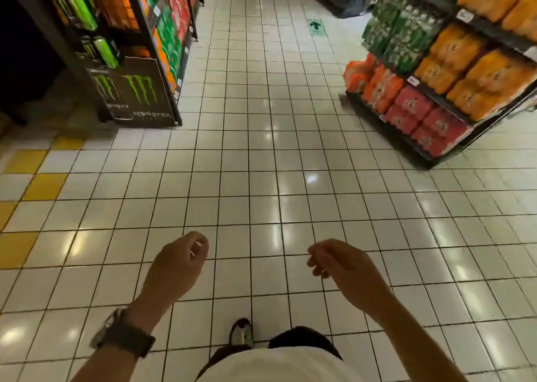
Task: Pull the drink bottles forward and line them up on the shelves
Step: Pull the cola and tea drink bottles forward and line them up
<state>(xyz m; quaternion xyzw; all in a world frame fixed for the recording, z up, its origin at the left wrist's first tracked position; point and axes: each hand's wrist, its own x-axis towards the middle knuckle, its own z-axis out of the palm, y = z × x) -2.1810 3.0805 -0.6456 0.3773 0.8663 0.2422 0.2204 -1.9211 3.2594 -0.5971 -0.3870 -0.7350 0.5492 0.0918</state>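
I look down a tiled shop aisle. My left hand [180,262], with a watch on the wrist, hangs over the floor with loosely curled fingers and holds nothing. My right hand [340,262] hangs the same way, empty. Both are far from any shelf. Shrink-wrapped packs of orange drink bottles [476,71], green ones [404,36] and red ones [421,120] fill the black shelf unit [406,145] at the right. At the left stands another rack [162,47] with orange, green and red packs.
A black energy-drink display stand [139,94] with green cans sits at the left front. White floor tiles [261,164] run down the aisle, with yellow tiles [43,187] at the left. A green arrow sticker [316,26] lies far ahead. My shoe [241,333] shows below.
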